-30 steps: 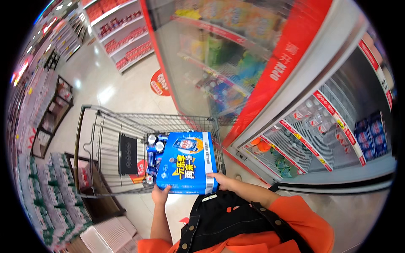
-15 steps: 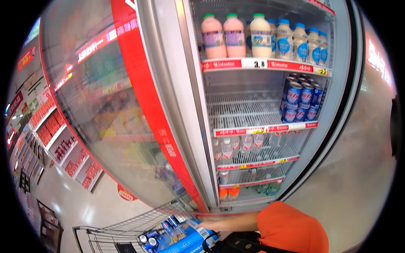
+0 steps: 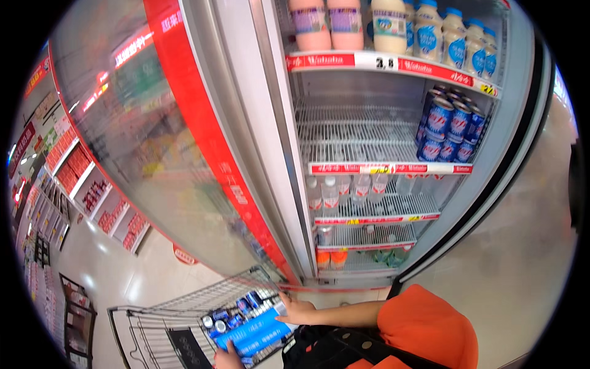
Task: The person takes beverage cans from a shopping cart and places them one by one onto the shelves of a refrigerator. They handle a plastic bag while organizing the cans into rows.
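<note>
A blue cardboard box [image 3: 258, 333] with white print lies in the wire shopping cart [image 3: 149, 296], low in the view. My right hand [image 3: 297, 309] grips its right end, thumb and fingers wrapped about the edge. At its near left end is my left hand [image 3: 228, 357], gripping the corner, partly cut off by the lower edge of the picture. Several blue drink cans [image 3: 219, 326] lie loose in the cart just beyond the box, some on their sides.
An open drinks fridge stands ahead. Stacked blue cans [image 3: 440, 120] fill the right of its middle shelf [image 3: 359, 138]; milk bottles [image 3: 388, 26] stand above, water bottles [image 3: 330, 192] below. A glass door [image 3: 123, 154] rises at left, with store shelves [image 3: 101, 190] beyond.
The blue box has turned, showing a narrower side, and its barcode end is no longer plainly seen. My left hand has come into view on it. The view has tipped downward.
</note>
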Tool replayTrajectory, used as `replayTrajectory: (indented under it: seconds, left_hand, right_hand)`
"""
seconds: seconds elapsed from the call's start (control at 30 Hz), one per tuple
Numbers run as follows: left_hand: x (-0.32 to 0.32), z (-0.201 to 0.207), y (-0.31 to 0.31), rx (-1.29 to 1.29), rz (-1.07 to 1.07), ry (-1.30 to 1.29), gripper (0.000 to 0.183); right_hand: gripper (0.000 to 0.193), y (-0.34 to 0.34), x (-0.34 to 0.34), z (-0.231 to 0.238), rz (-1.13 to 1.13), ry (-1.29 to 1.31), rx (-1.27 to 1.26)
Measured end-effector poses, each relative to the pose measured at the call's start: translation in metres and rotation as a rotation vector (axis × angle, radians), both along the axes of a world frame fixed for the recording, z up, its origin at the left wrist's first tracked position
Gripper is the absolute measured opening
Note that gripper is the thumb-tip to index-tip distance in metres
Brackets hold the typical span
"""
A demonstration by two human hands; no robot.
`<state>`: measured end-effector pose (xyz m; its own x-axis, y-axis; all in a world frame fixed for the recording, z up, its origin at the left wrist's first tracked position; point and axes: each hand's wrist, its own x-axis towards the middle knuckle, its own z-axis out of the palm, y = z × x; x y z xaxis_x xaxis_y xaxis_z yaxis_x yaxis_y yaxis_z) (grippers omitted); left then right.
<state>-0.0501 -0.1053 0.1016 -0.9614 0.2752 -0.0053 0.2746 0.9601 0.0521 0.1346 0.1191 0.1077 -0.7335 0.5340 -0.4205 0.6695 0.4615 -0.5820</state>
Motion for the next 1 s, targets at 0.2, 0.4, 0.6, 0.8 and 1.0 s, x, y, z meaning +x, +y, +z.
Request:
replayTrajectory:
  seconds: [0.2,0.4,0.6,0.8,1.0]
  left_hand:
    - [-0.014,0.019,0.038,0.062,-0.081,0.146,0.055]
    - [-0.023,0.023,0.068,0.133,-0.157,0.156,0.046]
    - [0.004,0.002,0.042,0.165,-0.563,0.394,0.054]
    - [0.018,0.017,0.03,0.115,-0.864,0.252,0.069]
    - [0.019,0.015,0.037,0.169,-0.91,0.185,0.071]
  right_hand:
    - [0.101,-0.019,0.003,0.01,0.428,0.23,0.604]
    - [0.043,-0.011,-0.016,-0.029,0.298,0.346,1.003]
    - [0.034,-0.017,-0.009,-0.032,0.277,0.519,0.975]
    - [0.017,-0.014,-0.004,-0.025,0.261,0.483,0.907]
    - [0.012,-0.01,-0.012,-0.027,0.184,0.519,0.891]
